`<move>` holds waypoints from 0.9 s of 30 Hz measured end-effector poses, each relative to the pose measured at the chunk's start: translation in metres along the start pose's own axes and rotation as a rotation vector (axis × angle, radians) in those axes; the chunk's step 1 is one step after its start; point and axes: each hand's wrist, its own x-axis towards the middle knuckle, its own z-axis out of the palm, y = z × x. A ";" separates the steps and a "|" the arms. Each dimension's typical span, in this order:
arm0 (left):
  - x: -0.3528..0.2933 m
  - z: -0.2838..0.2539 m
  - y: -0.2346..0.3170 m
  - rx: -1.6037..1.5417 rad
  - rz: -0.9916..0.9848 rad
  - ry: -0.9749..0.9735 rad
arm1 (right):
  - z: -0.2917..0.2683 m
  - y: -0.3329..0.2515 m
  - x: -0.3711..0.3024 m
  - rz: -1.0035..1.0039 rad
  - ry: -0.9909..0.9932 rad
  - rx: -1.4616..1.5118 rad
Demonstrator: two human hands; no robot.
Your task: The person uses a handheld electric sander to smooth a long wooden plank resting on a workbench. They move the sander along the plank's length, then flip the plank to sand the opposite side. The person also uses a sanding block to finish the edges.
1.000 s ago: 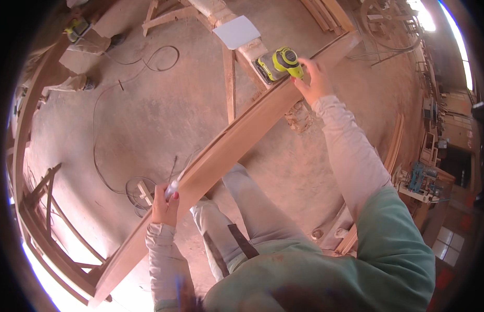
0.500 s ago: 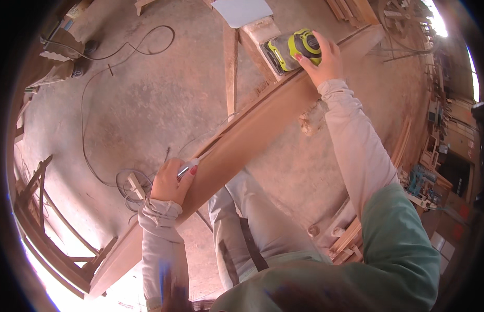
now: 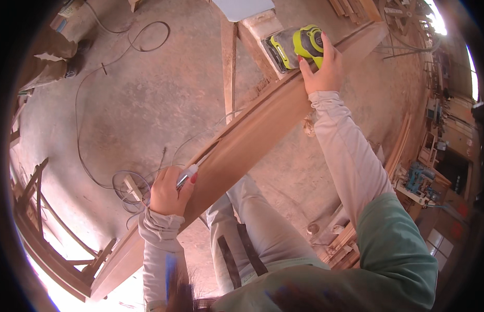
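Note:
A long brown wooden board (image 3: 252, 139) runs slantwise in front of my body, from lower left to upper right. My left hand (image 3: 169, 191) is closed round a small bottle with a white tapered nozzle (image 3: 189, 172), its tip pointing at the groove along the board's far edge. Most of the bottle's body is hidden by the fingers. Further up, my right hand (image 3: 324, 70) grips the rounded end of a green and black power sander (image 3: 296, 48). The sander sits at the far side of the board, beside a pale block (image 3: 261, 27).
A white sheet (image 3: 244, 8) lies at the top. Dark cable (image 3: 78, 125) loops over the floor at left, near a wooden frame (image 3: 49, 234). Another person's legs (image 3: 52, 62) show at upper left. Timber pieces (image 3: 346, 249) and tools (image 3: 421, 182) line the right.
The sander and my right hand sit slightly further right against the board. My left hand keeps the bottle at the groove, and the whole view has shifted a little.

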 end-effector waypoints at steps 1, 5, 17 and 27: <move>0.000 0.000 -0.001 0.009 0.002 0.006 | 0.001 -0.001 0.000 0.009 0.002 -0.004; -0.001 0.002 0.000 -0.010 -0.019 0.001 | 0.001 0.001 -0.001 -0.009 0.016 -0.004; 0.001 0.001 0.002 -0.050 -0.073 -0.037 | 0.000 0.000 0.000 -0.031 0.039 -0.015; -0.006 -0.001 -0.002 -0.053 -0.077 -0.015 | -0.001 -0.001 -0.001 -0.020 0.038 -0.045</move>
